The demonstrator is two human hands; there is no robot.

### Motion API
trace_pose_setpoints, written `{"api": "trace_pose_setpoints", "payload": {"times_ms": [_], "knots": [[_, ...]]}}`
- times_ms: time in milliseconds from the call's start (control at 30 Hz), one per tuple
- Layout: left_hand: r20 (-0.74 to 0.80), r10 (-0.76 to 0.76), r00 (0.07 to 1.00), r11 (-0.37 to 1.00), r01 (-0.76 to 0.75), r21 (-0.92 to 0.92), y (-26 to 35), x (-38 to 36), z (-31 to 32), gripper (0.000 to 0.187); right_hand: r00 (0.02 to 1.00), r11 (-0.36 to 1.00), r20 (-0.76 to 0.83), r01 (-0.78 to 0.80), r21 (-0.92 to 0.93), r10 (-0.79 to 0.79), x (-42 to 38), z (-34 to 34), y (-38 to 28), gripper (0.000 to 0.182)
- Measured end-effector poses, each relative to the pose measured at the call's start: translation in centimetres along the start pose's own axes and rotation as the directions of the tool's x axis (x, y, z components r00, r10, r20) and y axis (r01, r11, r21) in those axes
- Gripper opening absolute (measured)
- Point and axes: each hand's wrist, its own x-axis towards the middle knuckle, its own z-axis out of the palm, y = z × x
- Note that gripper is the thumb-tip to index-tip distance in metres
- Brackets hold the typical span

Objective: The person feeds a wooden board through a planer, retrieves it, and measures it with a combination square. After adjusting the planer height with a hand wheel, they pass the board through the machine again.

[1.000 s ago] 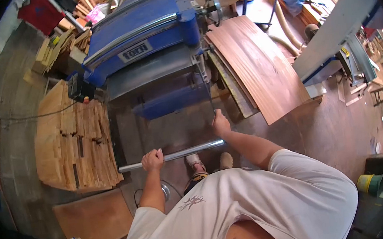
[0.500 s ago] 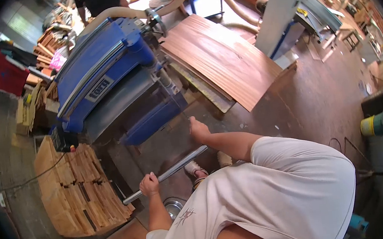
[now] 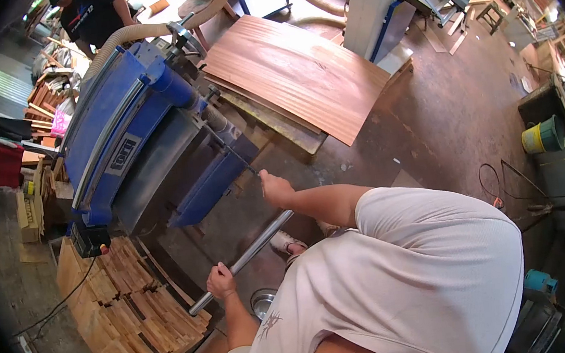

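My left hand (image 3: 220, 281) is closed in a fist beside a shiny metal roller bar (image 3: 255, 248); what it grips, if anything, is hidden. Farther forward, my right hand (image 3: 275, 188) has its fingers closed at the near end of a thin dark rod (image 3: 242, 159), which runs toward the machine. The blue planer (image 3: 113, 136), with a dark metal bed in front, stands ahead of both hands. The roller bar slants across in front of my body, its left end near the stacked wood strips (image 3: 130, 303).
A broad wooden panel (image 3: 299, 71) lies on boards right of the planer. A pale post (image 3: 372, 12) rises behind it. A person in a black shirt (image 3: 93, 17) is behind the planer. A cable (image 3: 62, 303) trails at left; a bucket (image 3: 543, 135) sits at right.
The view has shifted, so the planer and panel appear farther left. More of the person behind the planer shows. Both my hands keep their closed shape.
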Motion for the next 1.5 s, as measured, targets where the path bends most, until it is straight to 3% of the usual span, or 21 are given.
{"api": "trace_pose_setpoints", "payload": {"times_ms": [300,367,700,767,900,967,1033,1067,1100,1133,1167,1267,1300,1333,1367,1433,1500], "knots": [[-0.035,0.075,0.997,0.996,-0.077,-0.051,0.0,0.2,-0.7,0.034,0.999,0.997,0.036,0.014,-0.076,-0.011,0.1,0.1,0.2,0.023],[0.024,0.070,0.997,0.994,-0.068,-0.090,0.1,0.2,-1.0,0.034,0.999,0.997,0.001,0.038,-0.061,-0.038,0.2,0.3,0.5,0.024],[0.033,0.120,0.992,0.977,-0.112,-0.182,-0.4,0.2,-0.8,0.033,1.000,0.991,0.014,-0.019,-0.134,0.021,-0.1,-0.5,-0.7,0.025],[0.059,0.145,0.988,0.971,-0.131,-0.199,-0.4,0.4,-1.3,0.033,1.000,0.990,0.015,-0.001,-0.142,0.003,-0.3,-1.0,-1.0,0.032],[0.127,0.207,0.970,0.955,-0.172,-0.243,-0.6,0.8,-1.7,0.030,0.984,0.999,0.176,-0.028,0.041,0.020,2.0,-1.9,0.9,0.049],[0.132,0.209,0.969,0.959,-0.177,-0.221,-0.3,0.9,-1.9,0.029,0.974,0.970,0.168,0.111,0.218,-0.149,4.7,-4.1,1.3,0.046],[0.105,0.188,0.977,0.960,-0.161,-0.227,-0.3,0.7,-1.5,0.028,0.996,0.985,-0.018,0.092,0.148,-0.090,8.3,-7.5,0.2,0.041],[0.093,0.170,0.981,0.969,-0.149,-0.198,0.0,0.7,-1.7,0.029,0.977,0.985,-0.151,0.160,0.070,-0.148,11.6,-8.9,0.3,0.039],[0.090,0.162,0.983,0.972,-0.142,-0.188,0.0,0.6,-1.4,0.029,0.938,0.976,-0.274,0.216,-0.014,-0.212,15.4,-10.3,0.8,0.037],[0.051,0.169,0.984,0.972,-0.158,-0.172,-0.2,0.5,-1.2,0.028,0.836,0.944,-0.439,0.295,-0.149,-0.331,19.6,-11.5,1.2,0.034],[0.010,0.175,0.984,0.973,-0.171,-0.155,-0.3,0.4,-0.8,0.028,0.808,0.929,-0.460,0.311,-0.200,-0.370,23.8,-13.5,0.6,0.036],[0.000,0.118,0.993,0.986,-0.117,-0.123,-0.6,-0.3,0.5,0.028,0.714,0.840,-0.442,0.445,-0.311,-0.543,33.6,-19.7,-4.5,0.043],[0.011,0.094,0.996,0.989,-0.092,-0.117,1.1,-0.1,0.3,0.028,0.613,0.694,-0.364,0.470,-0.545,-0.701,37.1,-20.9,-5.8,0.045],[0.044,-0.011,0.999,0.998,0.013,-0.062,2.7,0.0,-0.3,0.030,0.624,0.612,-0.247,0.476,-0.632,-0.741,41.6,-21.6,-6.8,0.051],[0.072,-0.111,0.991,0.994,0.111,0.001,4.3,0.1,-0.8,0.033,0.539,0.642,-0.351,0.609,-0.465,-0.765,42.7,-22.3,-9.1,0.060],[0.130,-0.164,0.978,0.986,0.166,-0.007,8.6,0.5,-0.5,0.036,0.543,0.505,-0.203,0.493,-0.709,-0.815,46.3,-23.7,-12.4,0.063],[0.184,-0.220,0.958,0.974,0.227,-0.017,11.9,0.0,0.6,0.039,0.608,0.444,-0.124,0.410,-0.796,-0.784,48.3,-24.1,-15.3,0.054]]}}
